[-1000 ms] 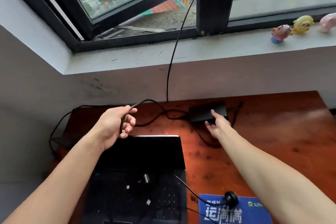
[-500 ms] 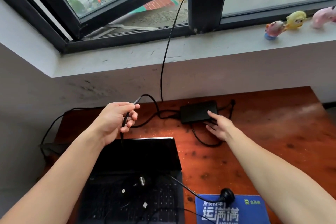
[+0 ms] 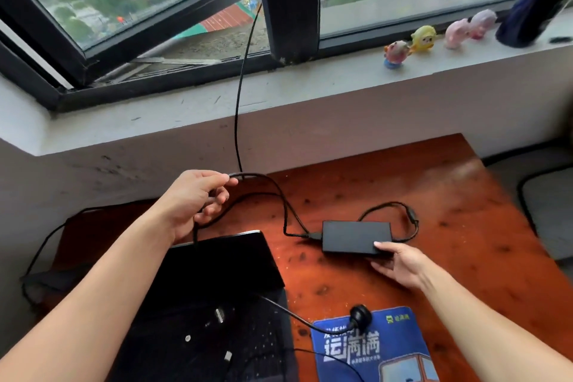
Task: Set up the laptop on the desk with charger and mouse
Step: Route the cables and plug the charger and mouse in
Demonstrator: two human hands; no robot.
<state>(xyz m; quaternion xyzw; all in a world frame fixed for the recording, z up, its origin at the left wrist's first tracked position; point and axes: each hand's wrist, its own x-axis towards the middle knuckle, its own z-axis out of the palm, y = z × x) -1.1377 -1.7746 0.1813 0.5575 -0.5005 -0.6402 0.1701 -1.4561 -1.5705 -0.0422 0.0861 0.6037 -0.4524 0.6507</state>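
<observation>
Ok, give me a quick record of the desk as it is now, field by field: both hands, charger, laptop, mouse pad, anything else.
left hand: grips the black cable above the laptop's top edge
right hand: holds the charger brick's near right corner, thumb on top
charger brick: flat on the desk, right of the laptop, cables at both ends
laptop: open, screen dark
mouse pad: blue, right of the laptop; a corded round black item on it
windowsill: four toy figures
</observation>
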